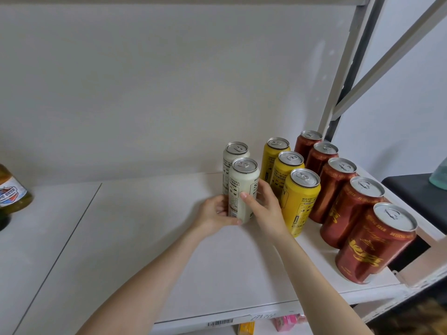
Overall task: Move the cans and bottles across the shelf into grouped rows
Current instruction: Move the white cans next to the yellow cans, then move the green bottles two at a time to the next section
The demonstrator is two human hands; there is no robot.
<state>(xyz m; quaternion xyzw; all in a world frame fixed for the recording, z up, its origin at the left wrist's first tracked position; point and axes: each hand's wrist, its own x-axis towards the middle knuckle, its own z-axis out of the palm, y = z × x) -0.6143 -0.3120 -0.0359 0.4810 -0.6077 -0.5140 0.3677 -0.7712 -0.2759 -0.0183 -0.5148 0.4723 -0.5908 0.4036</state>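
On the white shelf (145,250), right of centre: front white can (244,187), upright, base on the board or just clear of it; cannot tell which. Stands directly ahead of rear white can (232,157), touching or nearly so, as the start of a third row. Just beside, to the right: row of three yellow cans (301,204), then row of five red cans (352,211) running out to the shelf's front edge.

Grip, left hand (214,213): low on the front white can's left side, thumb laid across near the base. Grip, right hand (266,210): on the right side, thumb tip on the printed face, fingers (263,188) wrapped behind, squeezed into the gap next to the nearest yellow can. Both curled round the one can; nothing else held.

Handling, as judged: tall thin-walled metal can, top sealed by the look, so probably full. Fairly heavy, tippy if pushed high, liable to dent under a hard pinch, smooth coat a little slippery. Best taken round the mid-body with a wrapped grip, or slid from low down. Little room on the yellow side; some risk of nudging that row on letting go.

Far left, well apart: bottle (14,192), greenish, red-and-blue label, cut by the frame edge, not yet grouped.
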